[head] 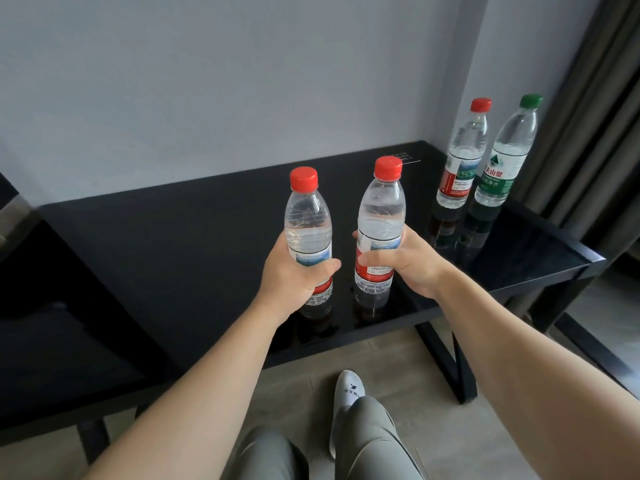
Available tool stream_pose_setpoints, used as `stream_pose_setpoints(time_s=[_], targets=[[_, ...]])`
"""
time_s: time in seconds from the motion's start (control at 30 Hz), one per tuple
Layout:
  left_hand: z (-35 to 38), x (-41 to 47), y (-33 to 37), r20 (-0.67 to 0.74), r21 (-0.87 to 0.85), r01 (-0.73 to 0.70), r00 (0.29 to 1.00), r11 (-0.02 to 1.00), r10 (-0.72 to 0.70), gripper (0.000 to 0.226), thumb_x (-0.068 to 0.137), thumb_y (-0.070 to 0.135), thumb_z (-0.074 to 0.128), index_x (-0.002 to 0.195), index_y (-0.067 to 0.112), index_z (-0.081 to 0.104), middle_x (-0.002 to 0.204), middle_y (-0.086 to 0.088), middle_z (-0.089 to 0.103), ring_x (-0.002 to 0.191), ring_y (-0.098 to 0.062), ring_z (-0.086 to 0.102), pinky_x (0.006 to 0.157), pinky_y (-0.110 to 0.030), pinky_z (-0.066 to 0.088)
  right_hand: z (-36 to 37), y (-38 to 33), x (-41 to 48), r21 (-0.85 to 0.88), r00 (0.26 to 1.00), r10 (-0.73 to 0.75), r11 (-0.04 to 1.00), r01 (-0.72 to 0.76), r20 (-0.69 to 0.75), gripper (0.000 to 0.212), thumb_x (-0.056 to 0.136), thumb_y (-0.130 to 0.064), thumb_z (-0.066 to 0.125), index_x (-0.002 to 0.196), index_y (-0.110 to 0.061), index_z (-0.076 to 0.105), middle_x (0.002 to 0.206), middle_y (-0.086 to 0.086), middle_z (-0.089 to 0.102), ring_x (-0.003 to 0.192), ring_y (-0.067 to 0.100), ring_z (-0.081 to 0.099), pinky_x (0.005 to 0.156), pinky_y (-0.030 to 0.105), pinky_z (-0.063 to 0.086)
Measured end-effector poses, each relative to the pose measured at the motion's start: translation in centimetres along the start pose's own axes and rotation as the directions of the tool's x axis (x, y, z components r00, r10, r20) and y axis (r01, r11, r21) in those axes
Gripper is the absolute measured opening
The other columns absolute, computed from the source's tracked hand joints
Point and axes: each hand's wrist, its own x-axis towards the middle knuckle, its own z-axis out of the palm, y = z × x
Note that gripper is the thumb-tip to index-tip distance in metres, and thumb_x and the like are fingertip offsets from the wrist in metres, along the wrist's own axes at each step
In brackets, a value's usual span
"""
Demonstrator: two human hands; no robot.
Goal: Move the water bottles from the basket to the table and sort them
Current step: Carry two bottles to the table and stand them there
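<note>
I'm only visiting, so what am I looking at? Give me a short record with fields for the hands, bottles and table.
left hand: grips the left bottle, red cap, upright
right hand: grips the right bottle, red cap, upright
standing free: far red-capped bottle and green-capped bottle, side by side at the far right corner
table: black, glossy
basket: not in view

red and green caps, black table (156,258)
left bottle (308,233) and right bottle (380,223) wear red caps, red-white labels; at the table's far right corner, a red-capped bottle (462,157) and a green-capped, green-labelled bottle (505,161).
</note>
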Motion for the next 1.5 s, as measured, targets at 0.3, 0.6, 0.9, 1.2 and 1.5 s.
stream_pose_setpoints(time_s=[0.3,0.6,0.9,1.2,1.5], targets=[[-1.7,-2.3,3.4,-0.064,0.332,-0.199,0.971,0.922,0.232,0.128,0.06,0.046,0.096,0.158,0.036,0.014,0.162,0.008,0.025,0.144,-0.013,0.041,0.111,-0.047,0.048,0.3,-3.0,-2.8,-0.156,0.952,-0.159,0.98,0.121,-0.263,0.129,0.069,-0.036,0.095,0.161,-0.047,0.006,0.169,-0.009,0.019,0.15,0.019,0.033,0.118,0.055,0.037],[-1.6,-3.6,7.8,0.16,0.892,-0.366,0.806,0.266,0.57,0.12,0.076,0.045,0.085,0.164,0.021,0.007,0.17,-0.013,-0.01,0.156,-0.042,0.004,0.113,-0.067,0.033,3.2,-4.1,-4.5,-0.906,0.724,-0.669,0.394,0.152,-0.169,0.113,0.076,-0.04,0.087,0.165,-0.029,0.018,0.173,0.011,-0.004,0.158,0.038,0.002,0.122,0.063,0.025],[0.3,-3.6,7.3,0.135,0.938,-0.262,0.88,0.228,0.456,0.109,0.074,0.016,0.085,0.161,0.018,0.019,0.168,-0.013,-0.02,0.14,-0.042,0.036,0.082,-0.04,0.062,5.1,-4.6,-4.4,-0.951,0.788,-0.591,0.309,0.024,-0.173,0.096,0.085,-0.023,0.081,0.162,-0.029,0.025,0.171,0.003,-0.018,0.144,0.038,0.035,0.077,0.04,0.061],[1.2,-2.4,7.2,0.072,0.91,-0.248,0.883,0.332,0.463,0.101,0.065,0.004,0.09,0.151,0.016,0.039,0.17,-0.008,-0.002,0.128,-0.031,0.045,0.065,-0.029,0.059,4.3,-4.3,-2.9,-0.934,0.781,-0.581,0.357,-0.009,-0.23,0.094,0.08,-0.013,0.085,0.157,-0.021,0.033,0.172,0.004,-0.016,0.141,0.038,0.036,0.073,0.038,0.06],[3.9,1.4,7.1,0.133,0.881,-0.33,0.86,0.338,0.492,0.096,0.077,0.022,0.088,0.156,0.019,0.032,0.169,-0.006,-0.012,0.129,-0.028,0.042,0.066,-0.029,0.059,0.2,-3.7,0.1,-0.927,0.788,-0.562,0.374,-0.03,-0.252,0.095,0.079,-0.013,0.087,0.157,-0.022,0.033,0.171,0.0,-0.018,0.144,0.04,0.034,0.078,0.044,0.061]])
